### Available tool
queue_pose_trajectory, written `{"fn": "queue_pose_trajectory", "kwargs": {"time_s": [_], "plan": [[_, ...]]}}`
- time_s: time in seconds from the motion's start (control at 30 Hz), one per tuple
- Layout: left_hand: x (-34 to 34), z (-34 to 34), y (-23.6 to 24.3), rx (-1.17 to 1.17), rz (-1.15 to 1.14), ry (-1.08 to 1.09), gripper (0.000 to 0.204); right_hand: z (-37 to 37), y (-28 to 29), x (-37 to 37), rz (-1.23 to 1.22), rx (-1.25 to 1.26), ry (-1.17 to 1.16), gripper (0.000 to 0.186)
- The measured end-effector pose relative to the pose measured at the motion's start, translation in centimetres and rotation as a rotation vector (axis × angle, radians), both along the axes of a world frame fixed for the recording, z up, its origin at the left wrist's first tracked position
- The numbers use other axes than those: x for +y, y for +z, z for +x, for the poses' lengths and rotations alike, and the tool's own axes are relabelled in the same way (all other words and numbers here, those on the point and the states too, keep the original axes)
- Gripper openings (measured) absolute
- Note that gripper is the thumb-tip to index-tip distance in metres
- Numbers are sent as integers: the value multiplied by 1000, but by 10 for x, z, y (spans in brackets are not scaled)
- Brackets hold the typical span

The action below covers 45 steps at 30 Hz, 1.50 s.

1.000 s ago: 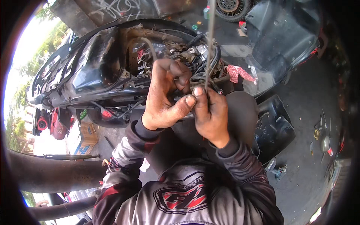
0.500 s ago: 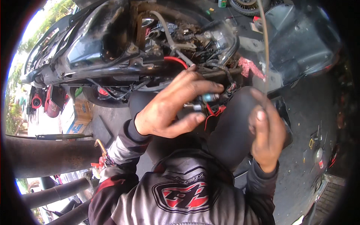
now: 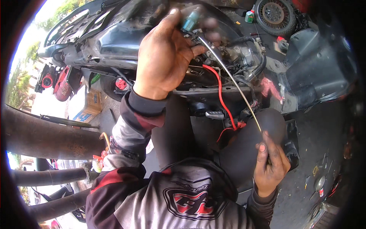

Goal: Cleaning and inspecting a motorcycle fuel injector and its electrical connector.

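Note:
My left hand [image 3: 162,53] is raised over the motorcycle, palm toward me, with fingers partly blurred. It holds a small translucent teal cylinder [image 3: 190,21], whose kind I cannot make out. My right hand [image 3: 270,166], in front of my knee, pinches a long thin metal rod [image 3: 234,84] between thumb and forefinger. The rod slants up and left, its far tip close to my left fingers; whether they touch is unclear. Behind lies the motorcycle [image 3: 122,40], its dark frame and engine parts exposed. A red cable [image 3: 220,91] hangs from it down to my leg.
Black body panels [image 3: 316,72] lie at the right, with a red patterned rag [image 3: 271,89] beside them. A loose wheel [image 3: 275,16] and a green bottle [image 3: 249,15] are at the back. Tools [image 3: 320,183] lie on the right floor. Thick pipes [image 3: 53,133] and a cardboard box [image 3: 87,105] are at left.
My left hand has turned palm toward me and risen up with the teal cylinder. My right hand has moved down, and the rod has swung from upright to slanting left.

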<state>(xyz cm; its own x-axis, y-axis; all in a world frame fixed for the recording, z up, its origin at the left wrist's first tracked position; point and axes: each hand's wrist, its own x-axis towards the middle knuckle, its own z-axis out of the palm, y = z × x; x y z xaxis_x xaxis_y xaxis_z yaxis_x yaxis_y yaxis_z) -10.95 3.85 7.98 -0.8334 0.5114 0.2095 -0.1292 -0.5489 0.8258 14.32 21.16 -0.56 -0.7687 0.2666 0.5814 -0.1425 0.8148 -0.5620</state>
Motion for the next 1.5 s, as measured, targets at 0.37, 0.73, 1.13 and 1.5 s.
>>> {"fn": "queue_pose_trajectory", "kwargs": {"time_s": [0.37, 0.73, 1.13, 1.5], "plan": [[2, -11, -1, 40, 61, -105, 46, -21, 18, -1, 87, 26, 32, 32], [7, 0, 7, -38, 53, -45, 44, -14, 22, 3, 150, 78, -14, 39], [21, -1, -5, 77, 17, 52, 39, 6, 42, -10, 304, -33, -128, 45], [39, 6, -29, 69, 180, 55, 48, 4, -5, -20, -1467, -364, 330, 33]]}}
